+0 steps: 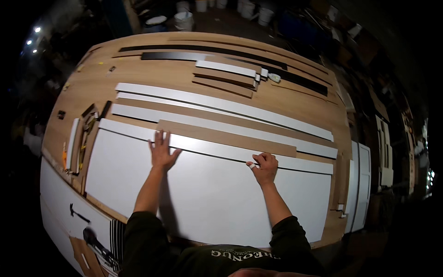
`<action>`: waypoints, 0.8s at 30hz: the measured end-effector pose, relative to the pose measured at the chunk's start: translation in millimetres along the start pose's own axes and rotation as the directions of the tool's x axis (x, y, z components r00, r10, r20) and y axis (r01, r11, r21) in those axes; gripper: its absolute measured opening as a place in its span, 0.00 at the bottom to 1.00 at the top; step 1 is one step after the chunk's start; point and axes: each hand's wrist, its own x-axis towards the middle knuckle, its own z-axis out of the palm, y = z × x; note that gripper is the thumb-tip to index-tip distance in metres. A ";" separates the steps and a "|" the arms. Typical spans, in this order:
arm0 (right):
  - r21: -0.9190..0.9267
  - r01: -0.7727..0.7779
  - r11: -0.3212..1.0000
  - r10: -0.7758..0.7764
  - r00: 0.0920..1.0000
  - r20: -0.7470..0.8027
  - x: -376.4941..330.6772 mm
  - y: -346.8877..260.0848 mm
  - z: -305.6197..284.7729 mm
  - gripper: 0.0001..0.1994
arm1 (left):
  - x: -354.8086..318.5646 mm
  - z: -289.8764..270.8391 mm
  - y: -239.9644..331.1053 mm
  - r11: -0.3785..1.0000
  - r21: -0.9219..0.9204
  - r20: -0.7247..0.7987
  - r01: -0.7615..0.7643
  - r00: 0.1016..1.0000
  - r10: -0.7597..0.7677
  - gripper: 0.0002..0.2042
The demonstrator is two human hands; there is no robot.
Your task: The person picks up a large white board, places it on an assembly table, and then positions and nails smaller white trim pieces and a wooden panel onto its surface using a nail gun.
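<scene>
From above the person's head, I see a broad white panel (212,203), smooth and faintly glossy, lying flat at the near side of a wooden bench top (152,76) with warm, pale grain. Along the panel's far edge runs a long white strip (212,148), straight and narrow, a thin dark line marking where the two meet. The left hand (160,151) is spread open, palm down, its fingers reaching across the strip toward a plain brown board (226,138) with a matte face. The right hand (264,168) is bent at that dark line farther right, fingers curled together, a white wrap (252,165) around one digit; whether it pinches anything I cannot tell. Dark, soft sleeves (146,231) cover the arms up to the forearms. Beyond the board, another slim white length (134,112) lies roughly parallel, and farther off sits a group of short pieces (226,68), white-faced and brown, near long black strips (203,50). At the lower left, a dark hammer (79,213) rests on a white surface (57,203); pale round buckets (183,21) stand past the bench's far edge.
</scene>
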 end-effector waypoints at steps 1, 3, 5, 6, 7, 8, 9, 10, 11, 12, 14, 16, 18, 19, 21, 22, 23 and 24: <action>-0.005 0.001 1.000 -0.001 1.000 -0.006 0.4 2.5 -0.1 0.16 | 1.7 3.3 -1.9 1.000 -0.005 -0.018 -0.011 1.000 0.011 0.43; 0.123 0.016 0.992 -0.017 1.000 0.008 5.2 3.4 -5.8 0.17 | -5.4 11.0 -8.0 0.999 -0.017 -0.121 -0.030 0.992 0.028 0.41; 0.153 0.038 0.988 -0.020 0.993 -0.115 3.5 10.9 -4.3 0.16 | -6.6 -2.3 6.4 0.991 -0.128 -0.127 -0.046 0.991 0.030 0.39; 0.148 0.054 0.988 -0.037 0.993 -0.111 1.6 17.9 1.0 0.16 | -5.7 0.4 3.8 0.986 -0.152 -0.184 -0.069 0.982 0.041 0.37; 0.150 0.083 0.985 -0.068 0.992 -0.103 -1.6 23.1 -2.5 0.16 | -6.7 4.9 -0.1 0.987 -0.137 -0.195 -0.085 0.979 0.057 0.38; 0.077 0.069 0.995 -0.058 0.988 -0.141 -6.6 33.1 -15.8 0.17 | -10.7 10.7 -3.7 0.995 -0.081 -0.178 -0.051 0.983 0.036 0.38; 0.015 0.044 0.999 -0.041 0.984 -0.173 -9.7 41.9 -26.1 0.19 | -10.6 13.9 -5.4 1.000 -0.013 -0.155 -0.017 0.988 0.015 0.38; -0.065 -0.087 0.994 0.068 0.964 -0.258 -6.1 68.9 -42.2 0.23 | -9.1 7.3 -0.4 1.000 -0.008 -0.172 -0.017 0.985 0.016 0.38; -0.119 -0.233 0.965 0.180 0.921 -0.346 -19.8 106.8 -46.6 0.28 | -8.5 8.8 -2.1 1.000 0.013 -0.179 -0.020 0.984 0.022 0.38; -0.234 -0.406 0.884 0.294 0.869 -0.397 -31.9 145.8 -55.8 0.31 | -8.3 11.0 -3.4 0.999 0.021 -0.183 -0.024 0.983 0.027 0.38; -0.244 -0.783 0.572 0.626 0.609 -0.487 -34.7 206.1 -88.8 0.36 | -9.0 12.6 -8.0 0.997 0.060 -0.203 -0.037 0.978 0.049 0.36; -0.190 -0.874 0.447 0.682 0.470 -0.559 -65.2 287.8 -115.7 0.21 | -7.7 15.6 -4.0 0.996 0.047 -0.185 -0.069 0.980 0.077 0.36; 0.126 -0.887 0.444 0.871 0.393 -0.296 -72.7 322.0 -132.4 0.15 | -7.2 18.6 -10.6 0.995 0.064 -0.196 -0.080 0.976 0.091 0.36; 0.209 -0.901 0.380 0.917 0.338 -0.212 -72.2 325.3 -133.7 0.14 | -8.4 18.5 -13.7 0.994 0.076 -0.197 -0.080 0.976 0.094 0.36; 0.282 -0.919 0.277 0.961 0.270 -0.062 -68.9 332.8 -140.2 0.14 | -9.0 16.8 -17.1 0.992 0.095 -0.199 -0.087 0.975 0.104 0.36; 0.277 -0.929 0.246 0.966 0.257 0.004 -64.9 337.2 -142.8 0.15 | -9.7 16.3 -20.1 0.991 0.097 -0.203 -0.092 0.973 0.110 0.36; 0.269 -0.941 0.206 0.972 0.230 0.059 -69.2 340.4 -147.1 0.16 | -8.6 15.7 -20.0 0.990 0.098 -0.196 -0.100 0.973 0.118 0.36; 0.289 -0.915 0.281 0.954 0.300 0.024 -70.6 346.7 -147.2 0.16 | -7.3 15.8 -18.9 0.990 0.092 -0.195 -0.104 0.973 0.121 0.37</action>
